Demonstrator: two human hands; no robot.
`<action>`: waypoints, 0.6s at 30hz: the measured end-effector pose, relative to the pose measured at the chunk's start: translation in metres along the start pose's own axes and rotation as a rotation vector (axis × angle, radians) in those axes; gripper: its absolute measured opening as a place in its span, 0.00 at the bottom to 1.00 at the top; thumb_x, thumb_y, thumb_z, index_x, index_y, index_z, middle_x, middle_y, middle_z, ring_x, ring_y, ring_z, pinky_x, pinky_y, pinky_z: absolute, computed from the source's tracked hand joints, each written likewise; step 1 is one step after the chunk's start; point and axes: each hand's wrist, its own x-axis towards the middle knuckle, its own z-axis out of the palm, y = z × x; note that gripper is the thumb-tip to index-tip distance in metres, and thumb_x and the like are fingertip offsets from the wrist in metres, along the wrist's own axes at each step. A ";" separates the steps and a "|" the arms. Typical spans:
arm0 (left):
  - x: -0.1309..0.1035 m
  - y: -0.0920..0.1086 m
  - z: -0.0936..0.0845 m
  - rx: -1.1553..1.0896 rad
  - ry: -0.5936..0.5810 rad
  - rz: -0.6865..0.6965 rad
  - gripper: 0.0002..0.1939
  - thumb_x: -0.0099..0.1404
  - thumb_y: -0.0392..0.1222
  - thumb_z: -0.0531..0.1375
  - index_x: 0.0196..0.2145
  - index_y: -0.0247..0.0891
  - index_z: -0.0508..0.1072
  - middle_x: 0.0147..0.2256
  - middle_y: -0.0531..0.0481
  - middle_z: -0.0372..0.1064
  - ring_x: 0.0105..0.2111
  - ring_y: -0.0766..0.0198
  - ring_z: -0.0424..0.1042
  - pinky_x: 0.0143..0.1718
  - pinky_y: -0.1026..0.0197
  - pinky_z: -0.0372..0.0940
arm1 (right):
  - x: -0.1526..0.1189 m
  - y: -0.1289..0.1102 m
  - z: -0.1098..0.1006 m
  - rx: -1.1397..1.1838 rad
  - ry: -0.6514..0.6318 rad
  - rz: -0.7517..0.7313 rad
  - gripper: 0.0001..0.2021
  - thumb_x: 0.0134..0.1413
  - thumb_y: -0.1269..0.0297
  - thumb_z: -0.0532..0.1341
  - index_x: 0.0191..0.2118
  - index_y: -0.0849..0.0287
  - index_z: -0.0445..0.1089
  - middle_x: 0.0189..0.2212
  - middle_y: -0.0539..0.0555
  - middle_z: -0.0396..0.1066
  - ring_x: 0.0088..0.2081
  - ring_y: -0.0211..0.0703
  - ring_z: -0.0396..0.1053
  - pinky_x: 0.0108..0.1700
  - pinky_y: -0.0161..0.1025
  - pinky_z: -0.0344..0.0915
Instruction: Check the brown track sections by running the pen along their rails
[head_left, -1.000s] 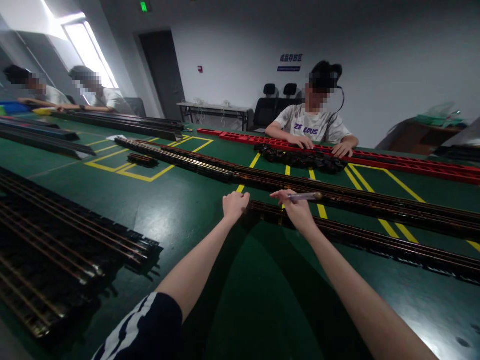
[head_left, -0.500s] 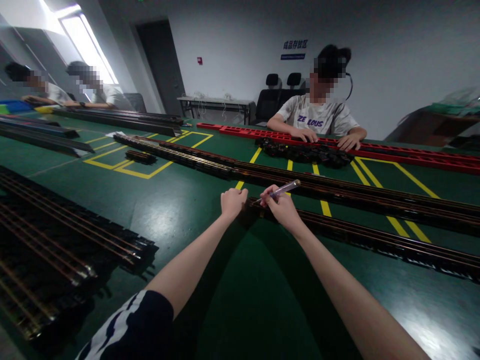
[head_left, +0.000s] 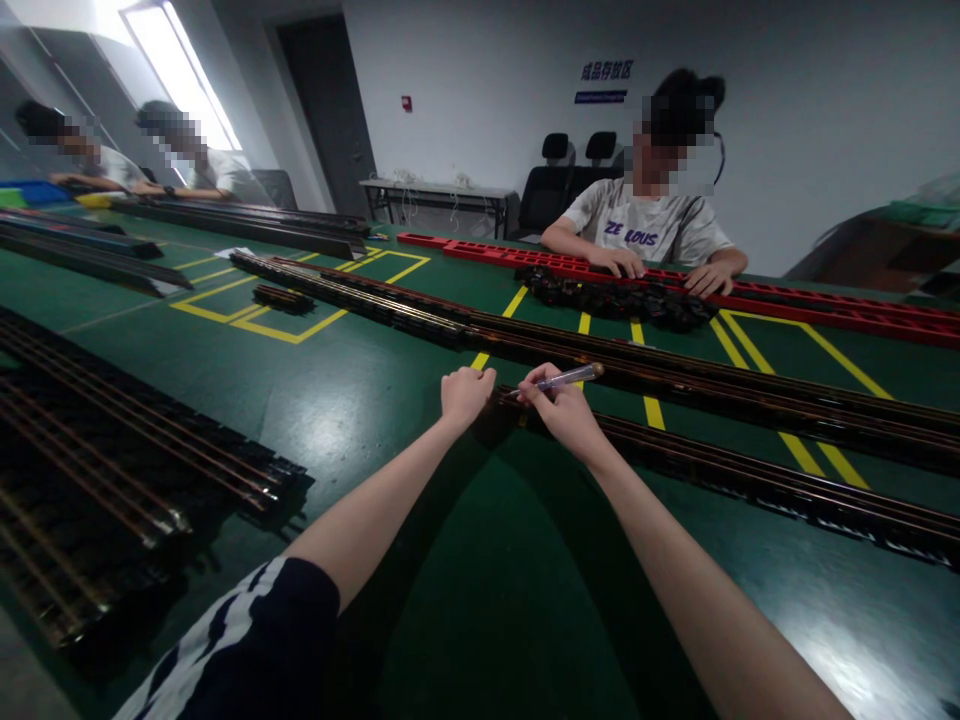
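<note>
My right hand [head_left: 556, 405] is closed around a screwdriver [head_left: 574, 377] with a clear handle, its thin shaft pointing left. The tip meets the near end of a long black strip with copper-coloured rods [head_left: 720, 468], which runs off to the right. At that same end, my left hand [head_left: 466, 395] is closed with its fingers curled over the strip's tip; what exactly the fingers grip is hidden. Just beyond both hands lies another long dark strip assembly [head_left: 420, 318] with shiny rods.
Bundled black strips [head_left: 150, 430] lie at the left on the green table [head_left: 322, 640]. A short strip piece [head_left: 283, 298] sits inside yellow tape lines. Across the table, a person [head_left: 637, 225] rests both hands on a red slotted rail [head_left: 487, 258], behind a pile of black parts [head_left: 615, 298].
The view has shifted slightly. My hands stay at the strip's end, and the screwdriver handle tilts a little lower.
</note>
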 end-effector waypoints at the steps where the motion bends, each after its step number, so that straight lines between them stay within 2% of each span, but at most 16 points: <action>1: 0.000 0.000 0.000 0.002 0.001 -0.001 0.23 0.66 0.44 0.47 0.23 0.37 0.78 0.29 0.44 0.77 0.34 0.56 0.76 0.43 0.60 0.62 | 0.000 0.000 0.000 -0.006 -0.004 -0.010 0.06 0.56 0.60 0.58 0.31 0.54 0.63 0.27 0.51 0.72 0.32 0.45 0.71 0.37 0.42 0.66; 11: 0.001 0.000 0.002 0.007 0.005 -0.002 0.23 0.66 0.44 0.47 0.26 0.36 0.79 0.30 0.42 0.77 0.35 0.55 0.76 0.44 0.60 0.62 | 0.000 -0.002 -0.002 -0.005 -0.043 -0.042 0.04 0.55 0.63 0.58 0.31 0.55 0.64 0.26 0.50 0.72 0.32 0.44 0.70 0.37 0.42 0.65; 18: 0.002 -0.001 0.002 0.037 0.003 -0.005 0.23 0.67 0.45 0.47 0.29 0.35 0.80 0.32 0.42 0.78 0.37 0.55 0.76 0.41 0.61 0.61 | 0.000 -0.002 -0.002 0.005 -0.015 -0.016 0.04 0.56 0.65 0.57 0.31 0.55 0.63 0.25 0.50 0.73 0.32 0.44 0.72 0.38 0.42 0.66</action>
